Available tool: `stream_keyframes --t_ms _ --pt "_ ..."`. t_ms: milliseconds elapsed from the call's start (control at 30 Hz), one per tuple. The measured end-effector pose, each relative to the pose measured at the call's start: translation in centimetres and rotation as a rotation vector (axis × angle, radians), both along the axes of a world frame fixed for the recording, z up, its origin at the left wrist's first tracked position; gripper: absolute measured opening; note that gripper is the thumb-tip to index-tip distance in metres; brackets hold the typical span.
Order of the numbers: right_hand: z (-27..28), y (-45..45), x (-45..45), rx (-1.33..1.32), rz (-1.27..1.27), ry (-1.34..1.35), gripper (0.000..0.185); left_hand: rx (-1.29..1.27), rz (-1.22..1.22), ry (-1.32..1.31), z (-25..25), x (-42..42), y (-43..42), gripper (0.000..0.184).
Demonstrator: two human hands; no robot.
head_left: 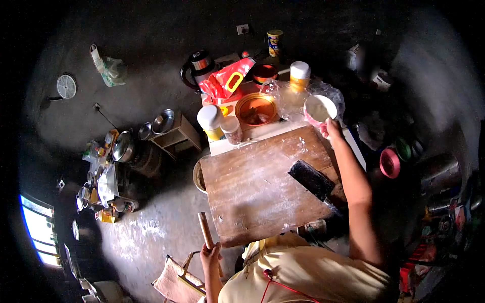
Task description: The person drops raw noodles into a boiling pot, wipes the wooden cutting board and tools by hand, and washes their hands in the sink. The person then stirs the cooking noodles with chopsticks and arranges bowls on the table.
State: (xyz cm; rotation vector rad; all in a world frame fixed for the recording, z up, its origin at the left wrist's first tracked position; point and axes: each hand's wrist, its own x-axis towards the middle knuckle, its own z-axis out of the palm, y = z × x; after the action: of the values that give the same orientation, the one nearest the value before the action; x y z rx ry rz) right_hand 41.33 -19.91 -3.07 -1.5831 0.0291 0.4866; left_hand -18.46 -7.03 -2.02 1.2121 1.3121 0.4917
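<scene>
My left hand (210, 255) is wrapped round a wooden rolling pin (204, 227), held upright beside the near left corner of the board. My right hand (332, 129) grips the edge of a pink and white bowl (312, 119) at the far right of the table; something pale lies inside it. Between my hands is a wooden board (252, 177) dusted with white powder. A dark-bladed cleaver (309, 178) rests on its right side, its handle towards me.
Behind the board stand an orange bowl (241, 104) with food, white-lidded jars (209, 117), a clear tub (232, 132), a red bag (222, 83) and a thermos jug (200, 63). A chair (174, 280) stands at lower left. Pots and bags crowd the left wall.
</scene>
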Motion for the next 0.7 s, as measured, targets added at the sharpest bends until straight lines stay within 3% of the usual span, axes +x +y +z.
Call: stream_keyframes --t_ms 67,200,467,633,700 --pt "-1.0 -0.6 1.8 -0.105 -0.047 -0.070 0.038 -0.012 0.006 0.013 0.4 0.2 -0.3 0.017" --pt "-3.5 -2.6 2.5 -0.009 -0.122 -0.107 0.035 -0.009 -0.030 0.044 -0.4 0.0 -0.5 0.017" --pt "-5.1 -5.6 0.7 0.138 0.024 0.146 0.028 -0.024 -0.002 0.008 -1.8 0.6 0.1 0.018" --pt "0.0 -6.0 -3.0 -0.052 0.056 0.253 0.036 0.006 -0.022 0.050 -1.7 1.7 0.7 0.020" --pt "1.9 -6.6 -5.7 -0.153 0.110 0.121 0.036 0.044 0.000 0.039 -0.8 2.9 0.5 0.019"
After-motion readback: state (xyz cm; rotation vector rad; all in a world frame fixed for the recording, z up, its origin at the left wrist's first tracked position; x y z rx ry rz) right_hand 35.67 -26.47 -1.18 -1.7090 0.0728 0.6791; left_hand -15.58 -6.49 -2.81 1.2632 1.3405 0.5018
